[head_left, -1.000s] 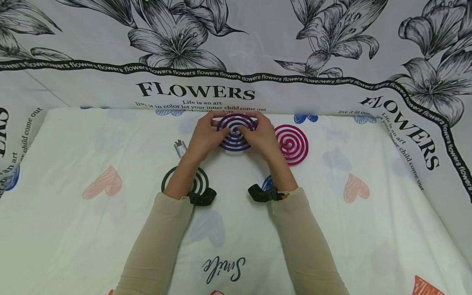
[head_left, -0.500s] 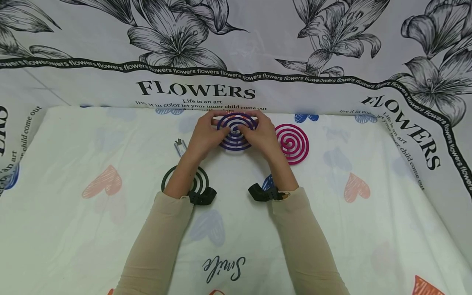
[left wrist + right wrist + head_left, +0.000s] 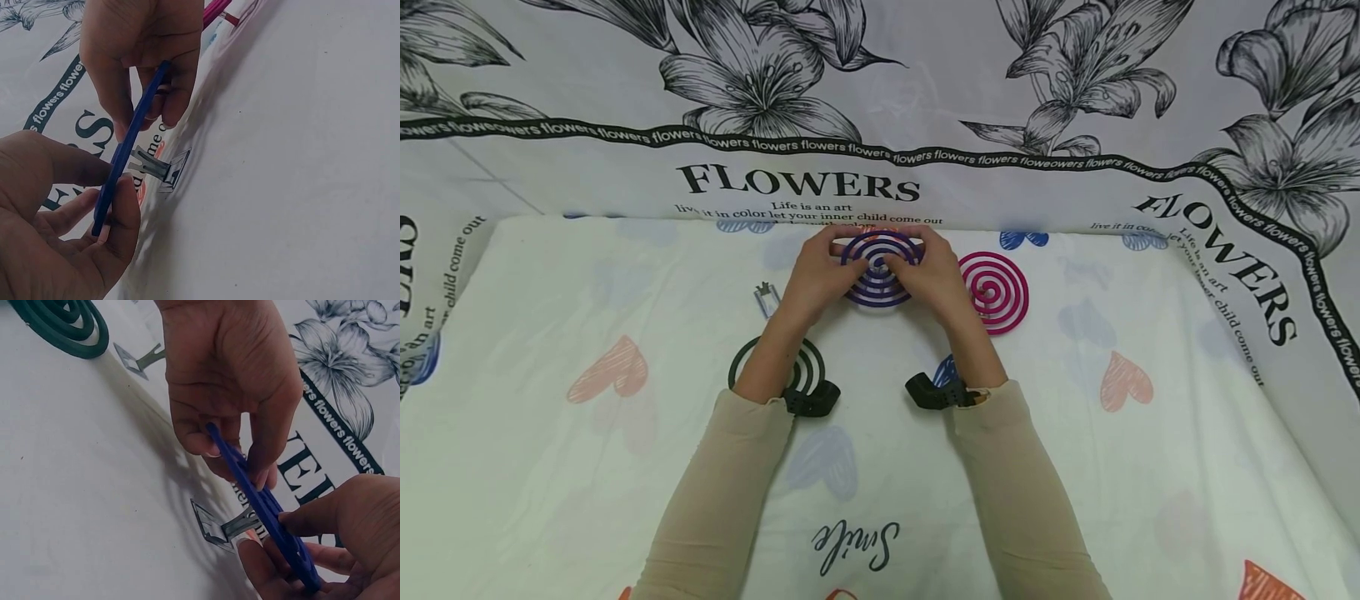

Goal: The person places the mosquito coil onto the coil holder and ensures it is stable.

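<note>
A blue mosquito coil (image 3: 880, 292) is held level between both hands at the far side of the table. My left hand (image 3: 818, 271) pinches its left side, thumb on top and fingers beneath; my right hand (image 3: 934, 271) pinches the right side likewise. In the left wrist view the coil (image 3: 128, 147) appears edge-on. Under it stands a metal coil stand (image 3: 165, 170), also in the right wrist view as a stand (image 3: 219, 528), its flat base on the cloth and its prongs reaching the coil's underside. Whether the prongs engage the coil, I cannot tell.
Beside my right wrist lies a pink coil (image 3: 1009, 292). A green coil (image 3: 812, 367) sits partly under my left forearm. Another metal stand (image 3: 767, 300) is left of my left hand. The table's white cloth (image 3: 587, 467) meets a flower-printed sheet (image 3: 1037, 187) behind.
Almost nothing differs. Both hands keep their pinch on the blue coil, and the other coils stay put.
</note>
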Demonstrator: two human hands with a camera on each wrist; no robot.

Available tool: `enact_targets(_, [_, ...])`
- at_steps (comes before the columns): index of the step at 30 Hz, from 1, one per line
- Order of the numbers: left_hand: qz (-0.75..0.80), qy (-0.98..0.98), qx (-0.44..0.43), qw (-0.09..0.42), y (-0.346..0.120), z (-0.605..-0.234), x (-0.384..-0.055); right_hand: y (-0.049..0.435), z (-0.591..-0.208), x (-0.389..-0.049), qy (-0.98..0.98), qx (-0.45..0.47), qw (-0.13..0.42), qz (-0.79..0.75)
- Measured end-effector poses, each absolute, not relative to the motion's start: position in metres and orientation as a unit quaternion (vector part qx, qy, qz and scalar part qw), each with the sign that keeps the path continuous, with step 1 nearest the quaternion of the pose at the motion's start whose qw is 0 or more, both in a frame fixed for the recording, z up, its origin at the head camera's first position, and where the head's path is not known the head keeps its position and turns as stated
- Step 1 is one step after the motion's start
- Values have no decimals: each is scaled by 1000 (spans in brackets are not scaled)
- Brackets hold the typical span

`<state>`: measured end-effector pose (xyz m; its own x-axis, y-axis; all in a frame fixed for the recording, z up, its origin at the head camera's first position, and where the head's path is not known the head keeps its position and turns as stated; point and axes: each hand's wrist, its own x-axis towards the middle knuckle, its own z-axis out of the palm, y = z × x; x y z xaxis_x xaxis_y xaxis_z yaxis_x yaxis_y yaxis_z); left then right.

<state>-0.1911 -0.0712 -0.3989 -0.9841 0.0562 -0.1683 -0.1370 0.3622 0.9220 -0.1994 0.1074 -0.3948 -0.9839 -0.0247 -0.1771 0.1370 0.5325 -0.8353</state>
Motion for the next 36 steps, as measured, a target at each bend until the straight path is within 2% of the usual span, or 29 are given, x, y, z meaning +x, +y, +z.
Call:
enact_targets(11, [582,806,-38,103,-72,-401,-192,106,-395,-198,867,34,83,-489])
enact_targets(36, [594,798,-44,93,-69,-403,-192,106,-396,-198,868,35,86,-488])
